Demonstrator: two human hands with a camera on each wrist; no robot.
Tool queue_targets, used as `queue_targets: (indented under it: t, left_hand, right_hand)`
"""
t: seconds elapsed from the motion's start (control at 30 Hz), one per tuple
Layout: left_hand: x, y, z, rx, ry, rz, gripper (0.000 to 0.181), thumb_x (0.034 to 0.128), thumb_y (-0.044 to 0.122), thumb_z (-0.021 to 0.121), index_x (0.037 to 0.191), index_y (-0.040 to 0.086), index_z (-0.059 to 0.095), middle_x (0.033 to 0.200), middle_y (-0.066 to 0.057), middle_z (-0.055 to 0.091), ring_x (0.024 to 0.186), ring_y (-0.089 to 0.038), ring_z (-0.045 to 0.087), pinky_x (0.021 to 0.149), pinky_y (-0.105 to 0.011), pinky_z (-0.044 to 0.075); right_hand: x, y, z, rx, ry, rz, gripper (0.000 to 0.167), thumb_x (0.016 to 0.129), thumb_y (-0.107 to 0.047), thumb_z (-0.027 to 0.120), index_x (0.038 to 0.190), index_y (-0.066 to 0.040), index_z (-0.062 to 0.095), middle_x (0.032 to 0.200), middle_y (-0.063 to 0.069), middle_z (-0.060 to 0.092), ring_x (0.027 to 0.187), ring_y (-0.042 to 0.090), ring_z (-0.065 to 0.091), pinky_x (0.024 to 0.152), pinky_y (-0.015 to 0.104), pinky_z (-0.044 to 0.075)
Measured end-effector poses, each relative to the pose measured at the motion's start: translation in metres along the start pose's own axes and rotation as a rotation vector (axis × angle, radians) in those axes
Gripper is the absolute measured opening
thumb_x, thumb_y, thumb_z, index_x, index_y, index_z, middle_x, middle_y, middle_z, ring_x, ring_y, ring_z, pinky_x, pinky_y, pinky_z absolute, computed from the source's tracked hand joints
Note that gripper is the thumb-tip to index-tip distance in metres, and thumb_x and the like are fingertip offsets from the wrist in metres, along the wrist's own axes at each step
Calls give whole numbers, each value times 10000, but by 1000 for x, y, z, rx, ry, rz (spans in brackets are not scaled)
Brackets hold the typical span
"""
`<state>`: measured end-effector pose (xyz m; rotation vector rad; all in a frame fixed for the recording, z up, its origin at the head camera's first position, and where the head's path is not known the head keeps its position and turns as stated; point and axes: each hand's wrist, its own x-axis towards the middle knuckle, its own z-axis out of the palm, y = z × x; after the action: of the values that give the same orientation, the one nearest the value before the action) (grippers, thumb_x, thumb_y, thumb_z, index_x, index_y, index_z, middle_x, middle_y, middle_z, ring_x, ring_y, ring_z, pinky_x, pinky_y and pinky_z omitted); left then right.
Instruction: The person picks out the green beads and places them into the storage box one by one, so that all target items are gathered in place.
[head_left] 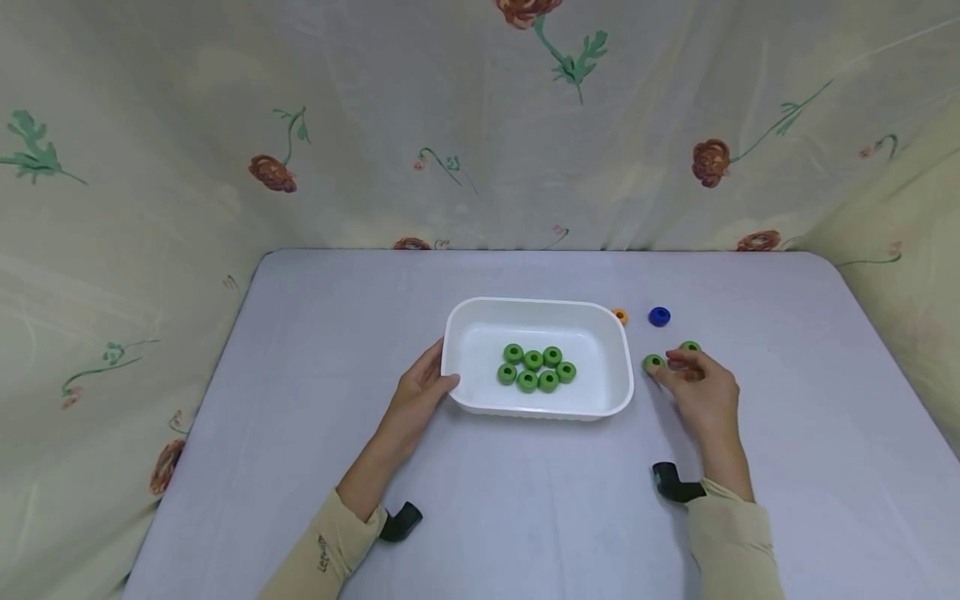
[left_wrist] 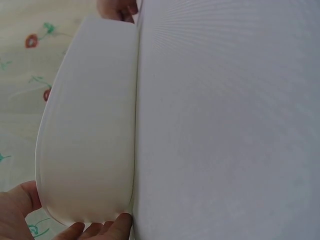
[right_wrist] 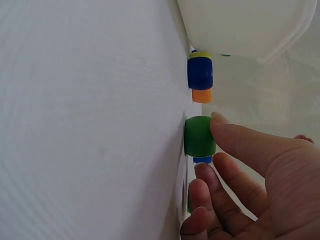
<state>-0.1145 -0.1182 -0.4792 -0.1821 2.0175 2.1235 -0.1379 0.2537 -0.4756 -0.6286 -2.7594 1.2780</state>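
A white plastic tray (head_left: 611,398) with several green beads (head_left: 532,360) in it stands on the table. My left hand (head_left: 422,398) grips its left end, thumb over the rim and fingers against the outer wall (left_wrist: 95,115). To the right of the tray, my right hand (head_left: 701,392) is at a green bead (right_wrist: 199,136) on the tabletop. The thumb touches this bead, while the other fingers are loosely bent and look apart from it. Another green bead (head_left: 690,346) lies just beyond the right hand, partly hidden by it.
An orange bead (head_left: 620,317) lies by the tray's right edge, partly covered by it. Near it is a blue bead (head_left: 659,317). In the right wrist view, a blue bead (right_wrist: 200,74) stands close to the tray. A flowered cloth (head_left: 480,125) hangs behind the table (head_left: 315,333).
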Motion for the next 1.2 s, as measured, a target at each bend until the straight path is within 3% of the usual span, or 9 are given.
queue_targets:
  t: [0.47, 0.9, 1.2]
  left_hand:
    - [1, -2, 0, 4, 13, -16, 665, 949, 83, 597, 1564, 156, 355, 1662, -43, 286, 1551, -196, 270, 1258, -332, 312]
    - [0, 0, 1, 15, 12, -5, 669, 949, 89, 598, 1567, 161, 351, 1664, -35, 282, 1552, -190, 268, 1257, -333, 311]
    - [0, -1, 0, 12, 11, -11, 669, 951, 90, 597, 1568, 164, 349, 1664, -34, 283, 1552, -191, 267, 1260, -336, 307]
  right_hand:
    - [3, 9, 3, -26, -28, -50, 485, 868, -352, 781, 1264, -93, 673, 1195, 108, 680, 884, 64, 508, 636, 113, 441]
    - [3, 8, 6, -46, -3, -93, 457, 864, -280, 788, 1252, -62, 679, 1155, 152, 701, 889, 89, 517, 651, 106, 424]
    - [4, 8, 7, -54, -3, -83, 453, 869, -282, 782, 1255, -67, 678, 1150, 146, 697, 885, 102, 513, 657, 129, 419]
